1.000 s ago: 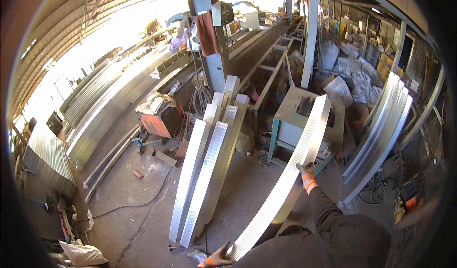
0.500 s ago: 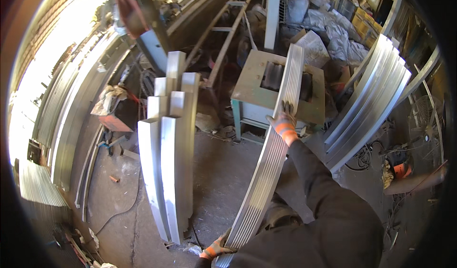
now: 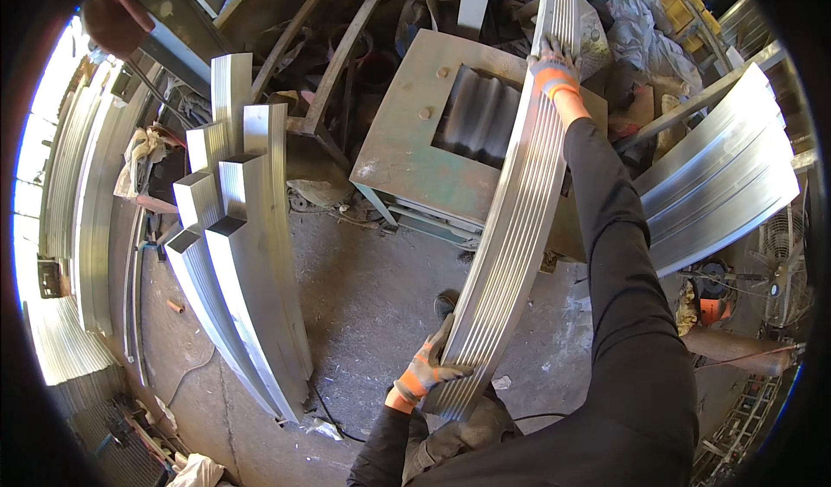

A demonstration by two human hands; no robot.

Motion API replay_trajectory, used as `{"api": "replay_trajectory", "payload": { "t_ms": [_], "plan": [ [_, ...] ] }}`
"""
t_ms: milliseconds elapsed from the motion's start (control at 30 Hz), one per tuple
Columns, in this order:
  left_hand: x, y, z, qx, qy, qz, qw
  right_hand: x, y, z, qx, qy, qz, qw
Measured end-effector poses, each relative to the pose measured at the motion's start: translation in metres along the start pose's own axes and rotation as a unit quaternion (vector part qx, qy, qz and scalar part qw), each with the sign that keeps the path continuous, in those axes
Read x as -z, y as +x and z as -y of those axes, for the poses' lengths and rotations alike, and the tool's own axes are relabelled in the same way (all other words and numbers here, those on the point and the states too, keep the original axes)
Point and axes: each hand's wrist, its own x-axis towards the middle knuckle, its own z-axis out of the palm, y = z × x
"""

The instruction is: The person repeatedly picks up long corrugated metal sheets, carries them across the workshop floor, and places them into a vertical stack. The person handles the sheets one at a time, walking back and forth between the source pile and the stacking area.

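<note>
I hold a long ribbed metal sheet strip (image 3: pixel 519 201) that runs from near my body up toward the top of the view. My left hand (image 3: pixel 427 368), in an orange and grey glove, grips its near end from the left side. My right hand (image 3: pixel 554 73), gloved the same, clasps the strip farther up, above a green steel machine table (image 3: pixel 407 154) with a corrugated roller opening (image 3: pixel 476 123). The strip lies over the right side of that table.
A stack of bent metal profiles (image 3: pixel 238 253) leans on the concrete floor at left. More curved ribbed sheets (image 3: pixel 727 184) lie at right. Corrugated sheets (image 3: pixel 86 227) run along the far left. A fan (image 3: pixel 779 262), cables and scrap clutter the edges.
The view has tilted down and closer. The strip has swung from leaning rightward to lying nearly straight ahead over the machine table, and my right hand has moved up along it.
</note>
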Motion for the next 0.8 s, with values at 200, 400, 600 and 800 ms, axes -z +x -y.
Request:
{"api": "replay_trajectory", "payload": {
  "t_ms": [200,400,600,800],
  "plan": [
    [0.018,0.035,-0.006,-0.013,-0.07,-0.004,0.997,-0.004,0.036,0.006,-0.008,-0.001,0.001,1.0],
    [0.036,-0.031,0.018,-0.01,-0.044,-0.006,0.999,-0.003,-0.04,0.022,-0.004,-0.01,-0.031,0.999],
    [0.048,-0.157,0.056,-0.003,0.012,-0.013,1.0,0.014,-0.17,0.047,0.012,0.007,-0.101,0.995],
    [0.061,-0.297,0.131,0.014,-0.07,0.0,0.997,0.031,-0.332,0.073,0.021,-0.009,-0.095,0.995]
  ]
}}
